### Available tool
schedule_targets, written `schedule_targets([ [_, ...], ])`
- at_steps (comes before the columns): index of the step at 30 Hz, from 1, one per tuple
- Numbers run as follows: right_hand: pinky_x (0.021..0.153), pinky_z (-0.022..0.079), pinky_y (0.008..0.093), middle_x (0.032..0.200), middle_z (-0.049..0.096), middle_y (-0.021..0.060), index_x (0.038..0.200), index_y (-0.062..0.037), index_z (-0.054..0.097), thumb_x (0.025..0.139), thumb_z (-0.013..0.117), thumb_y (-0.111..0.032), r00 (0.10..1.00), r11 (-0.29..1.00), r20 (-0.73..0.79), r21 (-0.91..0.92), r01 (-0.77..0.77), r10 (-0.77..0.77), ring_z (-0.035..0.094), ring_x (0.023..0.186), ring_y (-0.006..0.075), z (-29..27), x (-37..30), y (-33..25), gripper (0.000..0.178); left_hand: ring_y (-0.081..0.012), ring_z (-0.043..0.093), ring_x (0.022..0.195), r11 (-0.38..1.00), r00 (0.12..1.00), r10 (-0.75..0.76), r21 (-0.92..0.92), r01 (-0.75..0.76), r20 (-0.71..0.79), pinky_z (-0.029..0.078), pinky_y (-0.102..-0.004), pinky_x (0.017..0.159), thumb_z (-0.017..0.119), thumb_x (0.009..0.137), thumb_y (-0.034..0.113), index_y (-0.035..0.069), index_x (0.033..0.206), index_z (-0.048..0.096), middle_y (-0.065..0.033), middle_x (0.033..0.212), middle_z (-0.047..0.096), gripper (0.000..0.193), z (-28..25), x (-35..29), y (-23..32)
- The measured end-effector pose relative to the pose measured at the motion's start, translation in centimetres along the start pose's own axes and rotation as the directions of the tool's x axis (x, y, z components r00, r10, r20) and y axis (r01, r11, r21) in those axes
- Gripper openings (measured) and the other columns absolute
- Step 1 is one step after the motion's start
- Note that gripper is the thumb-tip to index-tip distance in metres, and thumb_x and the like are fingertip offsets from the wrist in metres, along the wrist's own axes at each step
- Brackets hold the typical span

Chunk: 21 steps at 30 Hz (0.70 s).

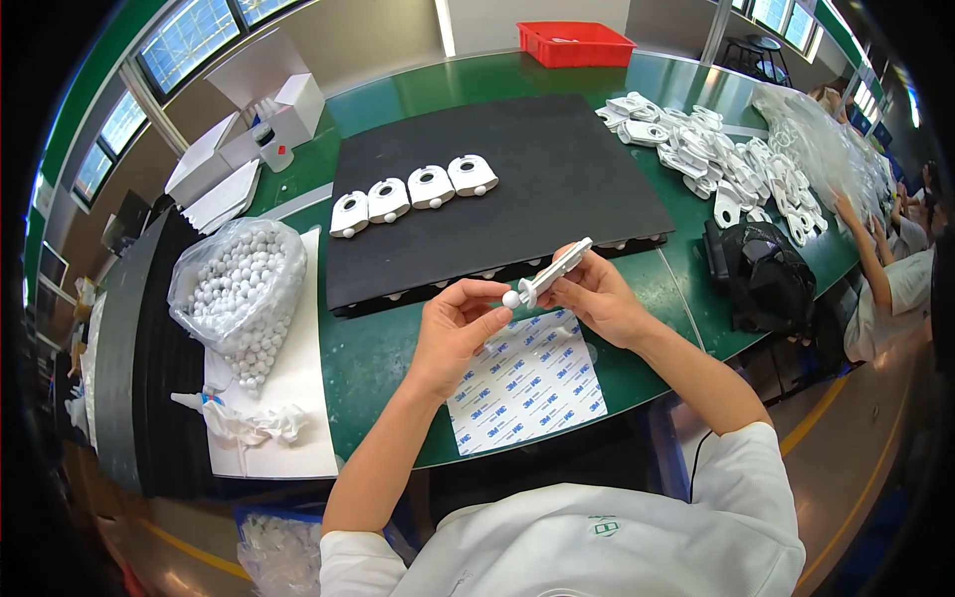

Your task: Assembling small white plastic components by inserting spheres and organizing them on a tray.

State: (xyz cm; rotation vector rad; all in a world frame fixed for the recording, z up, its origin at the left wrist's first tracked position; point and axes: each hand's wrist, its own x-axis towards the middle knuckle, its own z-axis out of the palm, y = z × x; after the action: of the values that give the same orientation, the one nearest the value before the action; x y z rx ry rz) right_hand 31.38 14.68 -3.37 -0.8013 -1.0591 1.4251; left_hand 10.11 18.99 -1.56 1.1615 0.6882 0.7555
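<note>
One big green counter (358, 368), windows (189, 45) behind, black board (557, 179) on top, left hand (453, 333) pinching a little white ball (511, 298), right hand (605, 301) clamped on a white plastic part (560, 267), near the patterned sheet (527, 393).

Red bin (589, 57), distant dark stools (765, 43)

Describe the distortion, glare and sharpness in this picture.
Head view: straight edges of the green table bow, corners fall to black; head view: windows glare brightly, pale reflections on the table's far end; head view: the white part in the right fingers looks reasonably sharp.
</note>
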Motion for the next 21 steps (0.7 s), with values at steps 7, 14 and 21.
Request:
schedule_targets([
  [7, 0.081, 0.049, 0.0289, 0.102, 0.061, 0.0105, 0.114, -0.0031, 0.047, 0.092, 0.052, -0.004, 0.999, 0.999, -0.019, 0.025, -0.047, 0.047, 0.061, 0.091, 0.0164, 0.07, -0.05, -0.27, 0.023, -0.0022, 0.049, 0.065, 0.961, 0.977, 0.213, 0.184, -0.205, -0.025, 0.035, -0.0176, 0.053, 0.069, 0.076, 0.001, 0.005, 0.094, 0.064, 0.0001, 0.08, 0.063, 0.019, 0.39, 0.08, -0.23],
  [14, 0.079, 0.048, 0.0274, 0.1, 0.06, 0.0091, 0.118, -0.0031, 0.046, 0.092, 0.053, -0.007, 0.997, 0.996, -0.027, 0.042, -0.074, 0.075, 0.06, 0.088, 0.0141, 0.19, -0.17, -0.51, 0.027, -0.0047, 0.051, 0.069, 0.888, 0.942, 0.336, 0.339, -0.311, -0.018, 0.044, -0.0188, 0.055, 0.07, 0.076, 0.002, 0.004, 0.092, 0.066, -0.0006, 0.087, 0.063, 0.017, 0.28, 0.18, -0.74],
  [21, 0.078, 0.048, 0.0263, 0.102, 0.06, 0.0088, 0.12, -0.0031, 0.046, 0.091, 0.055, -0.007, 0.997, 0.997, -0.039, 0.023, -0.071, 0.072, 0.059, 0.088, 0.0132, -0.23, -0.37, -0.59, 0.03, -0.0045, 0.051, 0.068, 0.851, 0.924, 0.382, 0.389, -0.354, 0.006, 0.042, -0.0181, 0.052, 0.069, 0.076, 0.001, 0.003, 0.092, 0.066, -0.0006, 0.088, 0.063, 0.016, 0.85, 0.09, -0.68],
])
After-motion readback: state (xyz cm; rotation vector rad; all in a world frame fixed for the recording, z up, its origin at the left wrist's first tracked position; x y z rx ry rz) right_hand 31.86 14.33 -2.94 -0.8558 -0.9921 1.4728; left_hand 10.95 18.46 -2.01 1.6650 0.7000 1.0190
